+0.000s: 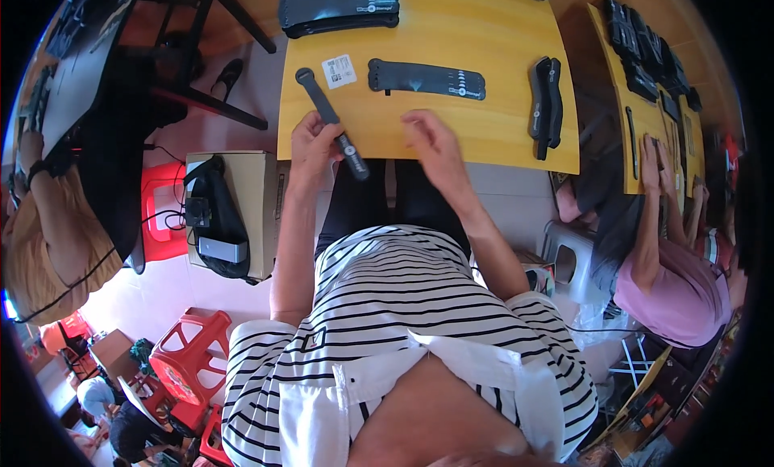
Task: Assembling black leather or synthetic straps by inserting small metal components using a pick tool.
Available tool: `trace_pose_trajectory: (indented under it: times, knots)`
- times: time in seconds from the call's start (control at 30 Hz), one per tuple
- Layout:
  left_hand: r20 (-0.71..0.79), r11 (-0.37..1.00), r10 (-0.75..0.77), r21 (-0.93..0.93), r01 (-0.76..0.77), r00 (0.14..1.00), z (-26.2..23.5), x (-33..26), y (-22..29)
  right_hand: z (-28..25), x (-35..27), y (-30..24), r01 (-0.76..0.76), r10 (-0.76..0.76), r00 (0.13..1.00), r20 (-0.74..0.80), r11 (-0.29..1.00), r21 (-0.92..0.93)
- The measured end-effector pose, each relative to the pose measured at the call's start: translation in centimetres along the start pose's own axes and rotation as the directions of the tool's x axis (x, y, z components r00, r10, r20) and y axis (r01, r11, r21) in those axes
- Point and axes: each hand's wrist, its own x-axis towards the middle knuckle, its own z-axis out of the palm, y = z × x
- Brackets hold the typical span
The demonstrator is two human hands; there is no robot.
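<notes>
Pinching only mid-length, your left hand (310,150) could let the strap (325,107) pivot between its fingers, right hand (439,151) fingers apart.

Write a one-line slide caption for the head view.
Left hand holds a dark strap, right hand apart from it, at a yellow wood-grain table with a white label and dark flat bundles.

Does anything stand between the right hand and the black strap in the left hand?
Nothing visible does. Between the right hand and the strap in the left hand is an open gap over the table; the wider band lies beyond it.
</notes>
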Motion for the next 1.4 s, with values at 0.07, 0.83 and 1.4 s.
trace_pose_trajectory:
  times: [0.07,0.83,1.4]
  knots:
    - [-0.014,0.987,0.060,-0.145,-0.062,0.998,1.4,-0.6,0.7,1.4,-0.7,-2.2,-0.175,0.152,0.972,0.179,0.977,0.123]
    - [0.200,0.898,0.125,-0.440,-0.025,0.972,2.7,-3.8,3.4,-0.6,-2.8,-10.1,-0.129,0.108,0.956,0.272,0.990,0.061]
    - [0.161,0.909,0.164,-0.408,-0.085,0.973,3.6,-4.0,3.4,-0.5,-3.3,-9.2,0.219,-0.165,0.972,0.166,0.893,-0.394]
